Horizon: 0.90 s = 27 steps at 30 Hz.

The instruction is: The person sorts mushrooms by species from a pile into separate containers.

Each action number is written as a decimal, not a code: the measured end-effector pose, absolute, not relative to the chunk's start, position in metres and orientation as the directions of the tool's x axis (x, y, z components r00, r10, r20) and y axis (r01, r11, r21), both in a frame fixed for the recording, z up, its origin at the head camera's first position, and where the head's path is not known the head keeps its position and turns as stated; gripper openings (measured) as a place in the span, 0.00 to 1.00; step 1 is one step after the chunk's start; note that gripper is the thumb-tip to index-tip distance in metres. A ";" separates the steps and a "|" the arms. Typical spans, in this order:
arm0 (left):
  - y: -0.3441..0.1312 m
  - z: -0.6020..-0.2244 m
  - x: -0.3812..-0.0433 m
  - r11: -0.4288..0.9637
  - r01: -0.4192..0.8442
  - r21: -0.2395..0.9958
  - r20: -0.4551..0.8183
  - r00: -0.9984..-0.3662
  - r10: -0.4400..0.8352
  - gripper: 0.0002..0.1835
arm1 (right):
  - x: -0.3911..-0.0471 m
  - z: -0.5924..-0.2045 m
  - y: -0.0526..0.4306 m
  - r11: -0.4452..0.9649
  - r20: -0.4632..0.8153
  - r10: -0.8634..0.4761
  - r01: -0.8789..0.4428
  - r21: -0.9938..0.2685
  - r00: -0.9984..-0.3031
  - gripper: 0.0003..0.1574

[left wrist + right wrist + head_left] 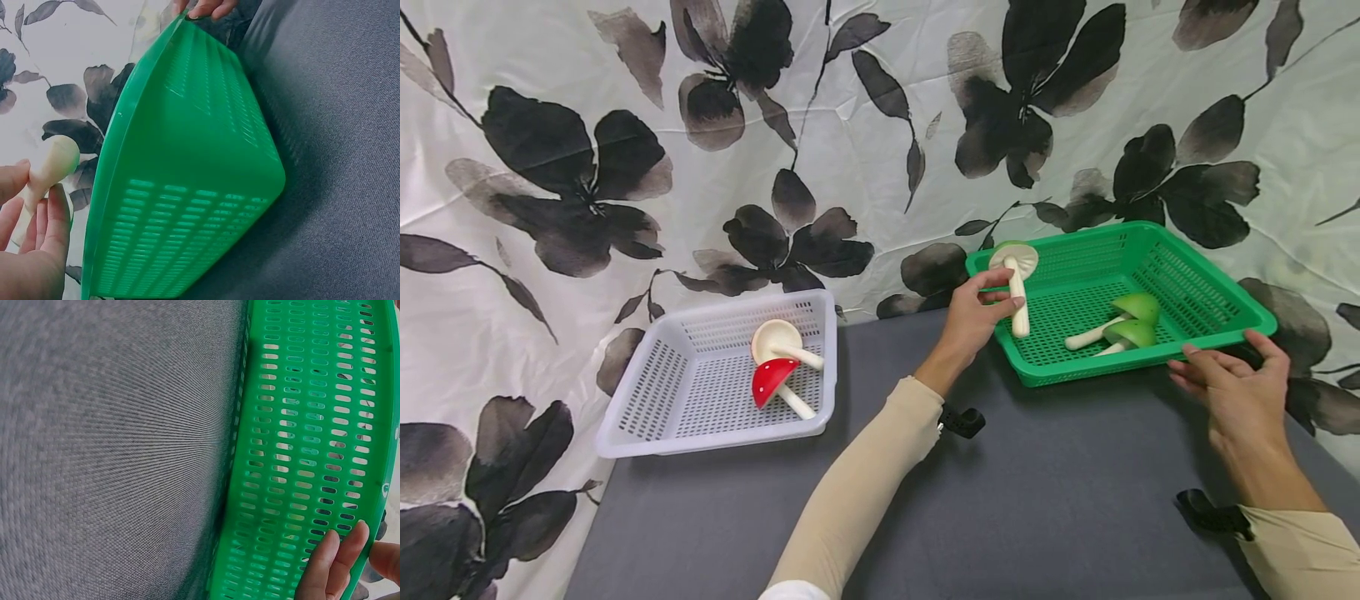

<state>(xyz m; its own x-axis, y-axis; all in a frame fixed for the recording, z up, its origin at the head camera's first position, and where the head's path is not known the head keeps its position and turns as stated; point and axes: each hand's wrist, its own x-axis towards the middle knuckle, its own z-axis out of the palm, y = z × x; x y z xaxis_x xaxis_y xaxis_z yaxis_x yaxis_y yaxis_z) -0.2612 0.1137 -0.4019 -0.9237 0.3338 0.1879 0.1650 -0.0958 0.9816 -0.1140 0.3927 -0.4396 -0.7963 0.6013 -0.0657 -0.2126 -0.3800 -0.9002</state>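
Note:
My left hand [972, 318] pinches a green-capped toy mushroom [1018, 302] by its pale stem, above the left end of the green basket [1195, 337]. Its cap points up, with the pale underside facing me. From the left wrist, the rounded stem end [62, 156] shows between thumb and fingers, beside the basket's outer wall. My right hand [1251, 400] holds the basket's rim near its front right corner; in the right wrist view the fingers [325, 562] lie against the slotted wall. Two more green mushrooms, one capped here [1137, 307], lie inside that basket.
A white slotted basket [625, 425] stands to the left on the grey table [1045, 483]. It holds a red mushroom [772, 379] with white dots and another with a cream underside [769, 340] facing up. A floral cloth [880, 125] hangs behind the table.

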 end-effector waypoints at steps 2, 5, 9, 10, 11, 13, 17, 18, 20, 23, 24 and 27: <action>0.114 -0.401 -0.261 -0.082 0.168 0.982 0.186 -0.925 0.330 0.22 | -0.114 -0.439 0.393 -0.382 -0.068 0.602 -0.212 -0.899 -0.795 0.59; 0.115 -0.401 -0.261 -0.064 0.174 0.983 0.185 -0.928 0.324 0.22 | -0.115 -0.439 0.393 -0.380 -0.072 0.605 -0.208 -0.901 -0.793 0.59; 0.117 -0.402 -0.262 -0.050 0.189 0.981 0.195 -0.931 0.309 0.21 | -0.117 -0.439 0.393 -0.382 -0.069 0.600 -0.210 -0.900 -0.797 0.59; 0.118 -0.403 -0.262 -0.050 0.196 0.979 0.202 -0.931 0.304 0.21 | -0.117 -0.439 0.392 -0.383 -0.069 0.599 -0.209 -0.900 -0.798 0.59; 0.118 -0.403 -0.263 -0.052 0.203 0.978 0.209 -0.931 0.300 0.21 | -0.117 -0.439 0.392 -0.385 -0.069 0.597 -0.210 -0.899 -0.799 0.59; 0.119 -0.403 -0.263 -0.045 0.220 0.974 0.223 -0.929 0.296 0.21 | -0.118 -0.439 0.392 -0.388 -0.070 0.594 -0.210 -0.897 -0.801 0.59; 0.117 -0.402 -0.261 0.003 0.243 0.970 0.230 -0.924 0.305 0.22 | -0.119 -0.439 0.392 -0.392 -0.069 0.590 -0.211 -0.896 -0.804 0.60; 0.116 -0.402 -0.261 0.014 0.243 0.970 0.227 -0.923 0.311 0.22 | -0.119 -0.439 0.392 -0.393 -0.068 0.589 -0.212 -0.895 -0.805 0.60; 0.112 -0.403 -0.260 0.015 0.240 0.971 0.222 -0.919 0.326 0.22 | -0.119 -0.438 0.392 -0.391 -0.065 0.588 -0.212 -0.896 -0.806 0.59; 0.106 -0.405 -0.259 -0.040 0.215 0.976 0.215 -0.911 0.352 0.22 | -0.119 -0.438 0.392 -0.390 -0.063 0.585 -0.212 -0.896 -0.808 0.59; 0.103 -0.406 -0.259 -0.064 0.204 0.977 0.213 -0.908 0.361 0.22 | -0.119 -0.437 0.392 -0.386 -0.063 0.586 -0.210 -0.898 -0.808 0.59; 0.094 -0.408 -0.258 -0.146 0.157 0.977 0.202 -0.904 0.376 0.21 | -0.119 -0.437 0.393 -0.381 -0.061 0.589 -0.210 -0.900 -0.806 0.59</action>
<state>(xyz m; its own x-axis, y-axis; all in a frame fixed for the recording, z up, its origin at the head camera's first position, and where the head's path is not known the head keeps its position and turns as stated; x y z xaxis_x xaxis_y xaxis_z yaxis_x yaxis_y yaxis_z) -0.2584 0.0938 -0.4083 -0.9043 0.3760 0.2019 0.1573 -0.1460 0.9767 -0.1191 0.3928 -0.4370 -0.8059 0.5888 -0.0611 -0.2103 -0.3813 -0.9002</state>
